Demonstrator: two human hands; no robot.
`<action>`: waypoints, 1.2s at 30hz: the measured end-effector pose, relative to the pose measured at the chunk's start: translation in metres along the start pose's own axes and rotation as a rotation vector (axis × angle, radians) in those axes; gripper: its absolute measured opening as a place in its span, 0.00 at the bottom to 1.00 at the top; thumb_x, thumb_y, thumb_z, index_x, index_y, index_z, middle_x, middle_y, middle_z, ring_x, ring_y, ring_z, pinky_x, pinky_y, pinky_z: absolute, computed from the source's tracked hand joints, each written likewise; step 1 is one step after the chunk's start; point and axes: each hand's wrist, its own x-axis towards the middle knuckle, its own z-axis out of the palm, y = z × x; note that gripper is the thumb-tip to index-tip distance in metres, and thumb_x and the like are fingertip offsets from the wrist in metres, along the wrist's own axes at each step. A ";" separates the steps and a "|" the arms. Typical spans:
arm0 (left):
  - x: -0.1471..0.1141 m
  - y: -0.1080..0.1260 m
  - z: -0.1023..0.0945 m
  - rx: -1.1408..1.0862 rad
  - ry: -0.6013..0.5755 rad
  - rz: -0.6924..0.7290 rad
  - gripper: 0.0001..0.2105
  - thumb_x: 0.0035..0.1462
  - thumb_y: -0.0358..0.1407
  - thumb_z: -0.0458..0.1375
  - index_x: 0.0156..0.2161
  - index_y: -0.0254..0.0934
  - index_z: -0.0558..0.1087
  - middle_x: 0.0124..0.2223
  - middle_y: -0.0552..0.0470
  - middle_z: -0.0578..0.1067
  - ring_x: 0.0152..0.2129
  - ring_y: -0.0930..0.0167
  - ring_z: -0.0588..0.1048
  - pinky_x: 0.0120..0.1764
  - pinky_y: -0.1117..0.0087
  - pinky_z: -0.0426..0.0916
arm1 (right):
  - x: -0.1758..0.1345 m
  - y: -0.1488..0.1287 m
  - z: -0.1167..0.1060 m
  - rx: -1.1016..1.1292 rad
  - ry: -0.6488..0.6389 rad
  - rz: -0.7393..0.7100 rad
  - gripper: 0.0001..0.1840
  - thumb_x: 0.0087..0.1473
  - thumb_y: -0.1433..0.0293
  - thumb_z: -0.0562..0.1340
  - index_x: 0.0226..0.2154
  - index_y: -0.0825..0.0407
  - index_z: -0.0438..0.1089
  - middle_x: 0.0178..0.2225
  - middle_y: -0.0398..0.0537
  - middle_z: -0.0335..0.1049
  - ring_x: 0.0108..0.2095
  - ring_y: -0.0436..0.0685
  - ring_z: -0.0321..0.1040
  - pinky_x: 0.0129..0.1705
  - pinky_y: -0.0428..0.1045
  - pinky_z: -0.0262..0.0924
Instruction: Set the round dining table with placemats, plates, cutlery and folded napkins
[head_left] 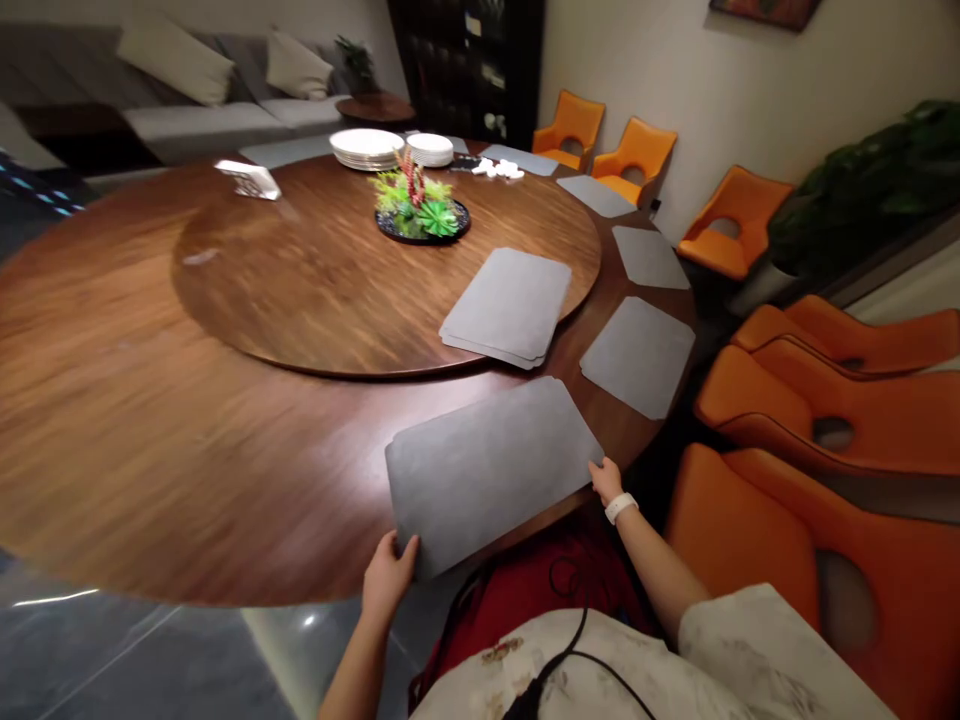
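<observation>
A grey placemat (495,475) with cut corners lies at the near edge of the round wooden table (285,480). My left hand (388,575) pinches its near left corner, thumb against the edge. At the right end, my right hand (606,480), with a white band on the wrist, holds the other near corner; its fingertips are partly hidden by the mat. Just beyond, a small stack of grey placemats (510,300) rests on the raised turntable (322,300), its near end overhanging the turntable's rim. Another placemat (641,355) lies to the right along the table edge.
More placemats (651,256) follow the far right edge. On the turntable stand a plant centrepiece (421,205), stacked plates (367,148), smaller plates (430,150) and a white sign (249,180). Orange chairs (750,540) crowd the right side; a grey sofa (210,125) is at the back left.
</observation>
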 end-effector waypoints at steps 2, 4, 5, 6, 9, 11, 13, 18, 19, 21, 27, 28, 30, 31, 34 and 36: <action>-0.005 0.000 -0.006 0.088 0.021 0.045 0.17 0.58 0.42 0.52 0.47 0.33 0.73 0.47 0.38 0.79 0.45 0.55 0.77 0.48 0.59 0.71 | -0.003 0.008 -0.004 -0.042 0.055 0.022 0.08 0.50 0.67 0.62 0.33 0.54 0.69 0.32 0.51 0.75 0.33 0.56 0.72 0.32 0.45 0.63; -0.009 0.002 -0.010 0.145 0.030 0.055 0.16 0.58 0.40 0.52 0.45 0.34 0.76 0.46 0.39 0.80 0.46 0.56 0.78 0.47 0.60 0.70 | -0.003 0.015 -0.010 -0.078 0.106 0.032 0.13 0.48 0.69 0.64 0.38 0.56 0.70 0.36 0.53 0.75 0.35 0.56 0.72 0.37 0.45 0.64; -0.009 0.004 -0.012 0.166 0.031 0.043 0.16 0.57 0.40 0.53 0.44 0.34 0.76 0.44 0.40 0.80 0.45 0.55 0.78 0.46 0.61 0.70 | -0.003 0.019 -0.013 -0.092 0.128 0.032 0.16 0.48 0.69 0.64 0.41 0.57 0.69 0.37 0.53 0.75 0.35 0.56 0.72 0.38 0.46 0.64; -0.009 0.005 -0.014 0.182 0.027 0.021 0.15 0.57 0.40 0.54 0.44 0.34 0.77 0.43 0.40 0.81 0.45 0.55 0.78 0.45 0.61 0.70 | -0.002 0.021 -0.015 -0.104 0.147 0.030 0.18 0.49 0.70 0.64 0.44 0.57 0.69 0.37 0.53 0.75 0.35 0.55 0.72 0.39 0.46 0.64; -0.006 0.006 -0.017 0.191 0.018 -0.024 0.15 0.54 0.41 0.57 0.43 0.34 0.77 0.40 0.42 0.81 0.42 0.56 0.79 0.42 0.62 0.71 | 0.001 0.023 -0.022 -0.137 0.179 0.011 0.14 0.52 0.72 0.61 0.43 0.57 0.70 0.37 0.53 0.75 0.36 0.54 0.72 0.41 0.46 0.64; -0.002 0.004 -0.018 0.192 0.020 -0.023 0.14 0.52 0.42 0.59 0.39 0.35 0.77 0.38 0.44 0.81 0.39 0.56 0.79 0.39 0.63 0.71 | 0.003 0.021 -0.027 -0.162 0.182 -0.002 0.09 0.52 0.74 0.60 0.37 0.56 0.72 0.36 0.52 0.76 0.37 0.54 0.72 0.44 0.46 0.63; 0.002 0.001 -0.018 0.203 0.020 -0.012 0.12 0.51 0.42 0.60 0.36 0.36 0.76 0.36 0.44 0.82 0.37 0.57 0.80 0.37 0.63 0.70 | 0.005 0.020 -0.031 -0.186 0.176 -0.007 0.07 0.51 0.76 0.60 0.33 0.55 0.73 0.35 0.52 0.76 0.38 0.54 0.72 0.45 0.46 0.63; 0.007 -0.008 -0.018 0.212 -0.024 -0.028 0.13 0.51 0.44 0.59 0.36 0.37 0.77 0.37 0.44 0.81 0.36 0.57 0.79 0.35 0.64 0.68 | 0.012 0.021 -0.037 -0.246 0.139 -0.008 0.07 0.53 0.74 0.60 0.31 0.54 0.75 0.35 0.51 0.77 0.38 0.54 0.73 0.46 0.46 0.63; 0.008 -0.010 -0.019 0.199 -0.032 -0.039 0.14 0.51 0.44 0.59 0.36 0.36 0.77 0.37 0.44 0.81 0.36 0.58 0.79 0.35 0.64 0.68 | 0.013 0.021 -0.038 -0.257 0.128 -0.008 0.07 0.53 0.74 0.61 0.30 0.54 0.76 0.35 0.52 0.77 0.38 0.54 0.73 0.46 0.46 0.63; 0.009 -0.013 -0.019 0.174 -0.031 -0.058 0.14 0.50 0.45 0.59 0.37 0.36 0.77 0.37 0.44 0.81 0.35 0.59 0.79 0.33 0.65 0.68 | 0.015 0.020 -0.039 -0.276 0.106 -0.009 0.06 0.53 0.73 0.62 0.29 0.54 0.76 0.35 0.52 0.77 0.38 0.54 0.73 0.46 0.45 0.63; 0.016 -0.027 -0.020 0.117 0.017 -0.051 0.15 0.48 0.45 0.60 0.36 0.36 0.77 0.33 0.46 0.81 0.33 0.59 0.79 0.32 0.65 0.68 | 0.015 0.019 -0.042 -0.306 0.049 -0.020 0.04 0.50 0.73 0.64 0.26 0.53 0.76 0.33 0.51 0.78 0.34 0.53 0.73 0.41 0.44 0.63; 0.017 -0.029 -0.020 0.108 0.019 -0.044 0.15 0.47 0.45 0.60 0.36 0.36 0.77 0.33 0.46 0.81 0.32 0.60 0.79 0.32 0.66 0.68 | 0.015 0.020 -0.042 -0.307 0.043 -0.020 0.04 0.49 0.73 0.65 0.26 0.54 0.76 0.32 0.50 0.78 0.34 0.52 0.73 0.40 0.44 0.63; 0.018 -0.033 -0.020 0.100 0.020 -0.034 0.16 0.47 0.45 0.60 0.37 0.35 0.78 0.32 0.46 0.81 0.32 0.60 0.79 0.32 0.66 0.68 | 0.015 0.022 -0.043 -0.309 0.032 -0.021 0.04 0.49 0.73 0.65 0.26 0.54 0.76 0.31 0.50 0.78 0.33 0.52 0.72 0.39 0.43 0.62; 0.018 -0.033 -0.020 0.097 0.025 -0.028 0.17 0.48 0.46 0.59 0.38 0.35 0.78 0.32 0.46 0.81 0.32 0.61 0.79 0.32 0.67 0.69 | 0.015 0.023 -0.043 -0.309 0.026 -0.022 0.03 0.48 0.73 0.65 0.26 0.54 0.76 0.31 0.50 0.78 0.32 0.52 0.72 0.38 0.43 0.62; 0.017 -0.033 -0.020 0.089 0.030 -0.025 0.18 0.49 0.46 0.59 0.40 0.35 0.78 0.34 0.45 0.81 0.33 0.61 0.78 0.33 0.67 0.69 | 0.015 0.026 -0.043 -0.311 0.013 -0.031 0.03 0.47 0.73 0.65 0.26 0.54 0.76 0.29 0.49 0.77 0.31 0.51 0.71 0.37 0.43 0.62; 0.016 -0.030 -0.020 0.082 0.022 -0.028 0.18 0.50 0.45 0.59 0.41 0.34 0.78 0.36 0.45 0.81 0.34 0.62 0.78 0.34 0.67 0.68 | 0.016 0.026 -0.042 -0.315 0.004 -0.036 0.03 0.47 0.72 0.65 0.26 0.54 0.76 0.28 0.48 0.77 0.30 0.51 0.71 0.35 0.43 0.61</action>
